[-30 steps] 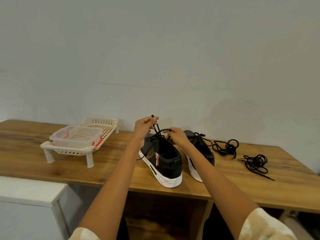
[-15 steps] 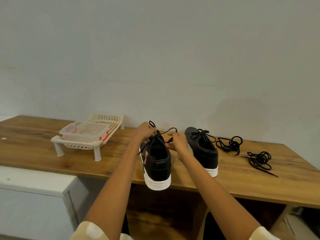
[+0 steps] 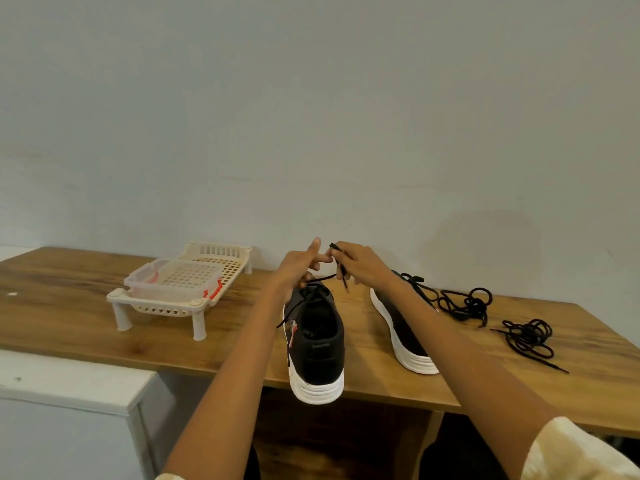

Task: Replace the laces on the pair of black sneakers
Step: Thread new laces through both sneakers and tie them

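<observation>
Two black sneakers with white soles stand on the wooden table [image 3: 69,320], heels toward me. The near sneaker [image 3: 320,344] juts over the front edge. Above its toe, my left hand [image 3: 299,271] holds a strand of its black lace [image 3: 320,279], thumb and a finger sticking out. My right hand [image 3: 360,266] pinches the other lace end, whose tip points up between the hands. The second sneaker [image 3: 401,327] stands to the right, partly hidden by my right forearm, its lace tied. Two loose bundles of black laces lie further right, one [image 3: 465,304] behind the other [image 3: 528,337].
A cream plastic rack on legs [image 3: 162,301] stands at the left of the table, carrying a clear container with red clips [image 3: 173,282]. A grey wall rises behind the table. A white cabinet top [image 3: 69,382] sits lower left, below the table's front edge.
Both hands rose above the near sneaker's toe and came closer together, pulling the lace ends up. The camera view shifted, so the shoes sit more square to me.
</observation>
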